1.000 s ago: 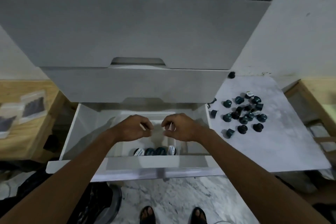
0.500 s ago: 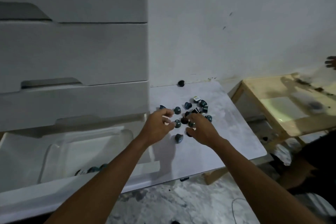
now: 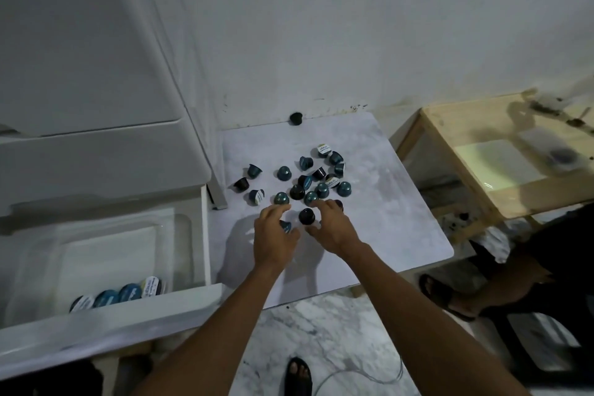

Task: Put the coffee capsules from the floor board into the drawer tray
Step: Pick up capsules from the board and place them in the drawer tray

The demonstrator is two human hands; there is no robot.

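Note:
Several teal and black coffee capsules (image 3: 316, 175) lie scattered on the white marble-look floor board (image 3: 398, 212). My left hand (image 3: 273, 236) hovers at the near edge of the pile, its thumb and fingers curled round a teal capsule (image 3: 285, 226). Beside it, my right hand (image 3: 331, 225) has its forefinger and thumb spread either side of a black capsule (image 3: 306, 216) that stands on the board. To the left, the open white drawer holds a clear tray (image 3: 184, 235) with several capsules (image 3: 128, 292) lined along its near wall.
One black capsule (image 3: 295, 118) sits apart by the wall. A low wooden table (image 3: 482, 196) stands right of the board. Another person's sandalled foot (image 3: 450, 297) is on the floor at right; my own foot (image 3: 299, 376) and a thin cable (image 3: 360, 378) are below.
Both hands left the drawer tray and swung right to the board. They have since drawn to the pile's near edge, the left hand closing on a teal capsule.

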